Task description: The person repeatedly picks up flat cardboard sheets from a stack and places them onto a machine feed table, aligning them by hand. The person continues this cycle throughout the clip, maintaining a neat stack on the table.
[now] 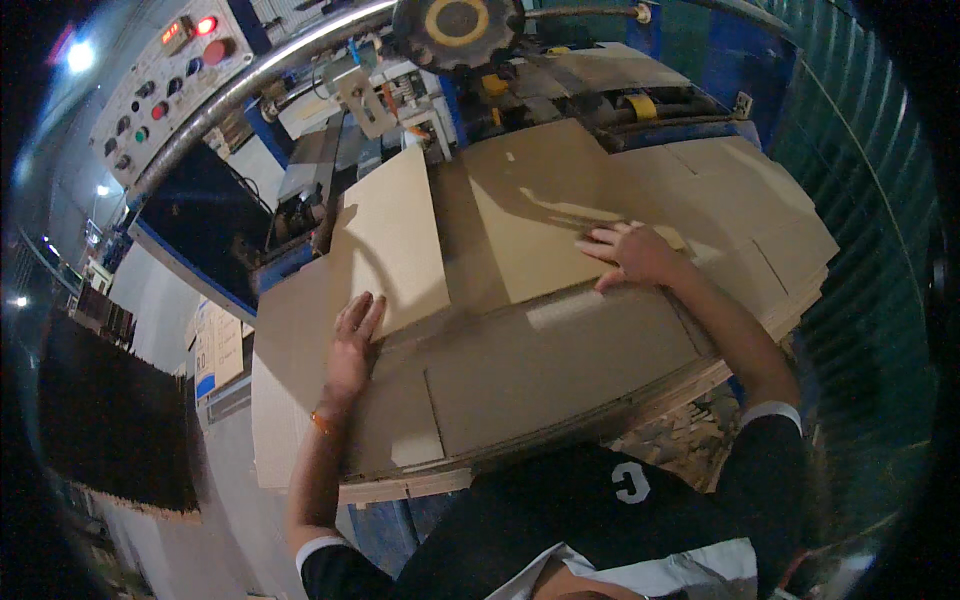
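Note:
A stack of flat brown cardboard sheets (560,355) lies in front of me, its layered edges showing at the near side. On top, a folded cardboard blank has a left panel (390,250) and a right panel (540,220), with a darker strip between them. Its far end reaches up to the machine. My left hand (353,345) touches the near corner of the left panel, fingers stretched out. Spread over the near right part of the right panel, my right hand (637,256) lies with its fingers apart. Neither hand is wrapped around anything.
Beyond the cardboard stands a blue-framed machine with rollers (680,107), a dark wheel (457,30) and a metal bar (260,85). A control panel (172,85) is at the upper left. Dark stacked sheets (120,410) stand left; a green corrugated wall (870,200) rises right.

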Demonstrator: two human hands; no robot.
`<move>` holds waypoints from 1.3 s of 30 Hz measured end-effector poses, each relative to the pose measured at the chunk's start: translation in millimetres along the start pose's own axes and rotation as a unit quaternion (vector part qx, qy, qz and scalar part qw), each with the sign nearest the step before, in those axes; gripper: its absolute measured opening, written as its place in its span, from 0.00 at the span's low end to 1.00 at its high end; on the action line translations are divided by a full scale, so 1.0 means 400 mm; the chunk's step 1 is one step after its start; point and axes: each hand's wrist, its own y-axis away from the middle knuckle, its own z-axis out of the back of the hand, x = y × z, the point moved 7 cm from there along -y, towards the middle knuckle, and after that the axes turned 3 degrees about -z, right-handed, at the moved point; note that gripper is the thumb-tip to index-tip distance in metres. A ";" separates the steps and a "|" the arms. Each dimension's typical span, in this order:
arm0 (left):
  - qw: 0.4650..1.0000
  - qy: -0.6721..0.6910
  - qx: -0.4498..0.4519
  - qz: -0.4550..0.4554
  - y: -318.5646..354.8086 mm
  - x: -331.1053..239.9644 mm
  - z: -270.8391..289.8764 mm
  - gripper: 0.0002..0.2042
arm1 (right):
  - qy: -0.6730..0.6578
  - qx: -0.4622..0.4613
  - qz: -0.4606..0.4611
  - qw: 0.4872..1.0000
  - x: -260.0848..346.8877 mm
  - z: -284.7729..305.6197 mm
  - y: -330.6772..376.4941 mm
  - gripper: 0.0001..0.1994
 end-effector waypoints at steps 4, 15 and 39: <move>0.997 -0.027 -0.070 0.025 -0.102 0.104 -0.056 0.29 | -0.063 -0.003 -0.048 0.997 -0.076 -0.013 -0.115 0.37; 0.949 0.040 -0.123 0.289 0.203 0.161 0.124 0.30 | -0.108 -0.123 -0.377 0.911 -0.305 0.006 0.225 0.28; 0.845 -0.024 -0.216 0.489 0.583 0.103 0.109 0.26 | -0.430 -0.371 -0.546 0.617 -0.970 -0.233 1.083 0.20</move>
